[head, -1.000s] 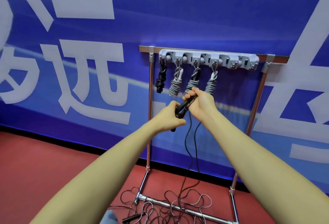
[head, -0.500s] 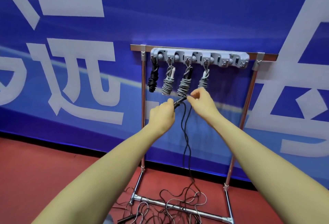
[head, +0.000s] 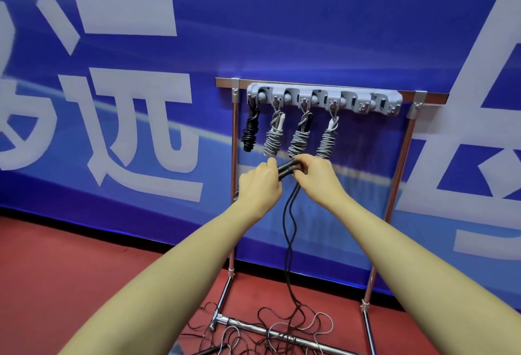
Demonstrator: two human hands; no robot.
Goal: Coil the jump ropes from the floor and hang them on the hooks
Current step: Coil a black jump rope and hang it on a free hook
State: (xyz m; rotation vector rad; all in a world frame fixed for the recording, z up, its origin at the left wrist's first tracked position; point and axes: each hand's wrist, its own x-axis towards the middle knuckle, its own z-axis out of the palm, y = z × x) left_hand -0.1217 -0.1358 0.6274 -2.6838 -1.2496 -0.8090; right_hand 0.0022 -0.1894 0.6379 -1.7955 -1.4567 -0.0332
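Observation:
A black jump rope hangs in two strands from my hands down to the floor. My left hand grips its black handles, which stick out up and to the right. My right hand pinches the rope at the handles' upper end. Just beyond stands a metal rack with a grey hook strip. One black coil and three grey coils hang from its left hooks; the hooks at the right end hold nothing.
Loose black and grey ropes lie tangled on the red floor around the rack's base bar. Chrome posts flank the hooks. A blue banner wall stands directly behind the rack.
My right hand has circled the handles, laying rope around them. The hanging strands have shortened and lifted off the floor pile. My view has shifted slightly.

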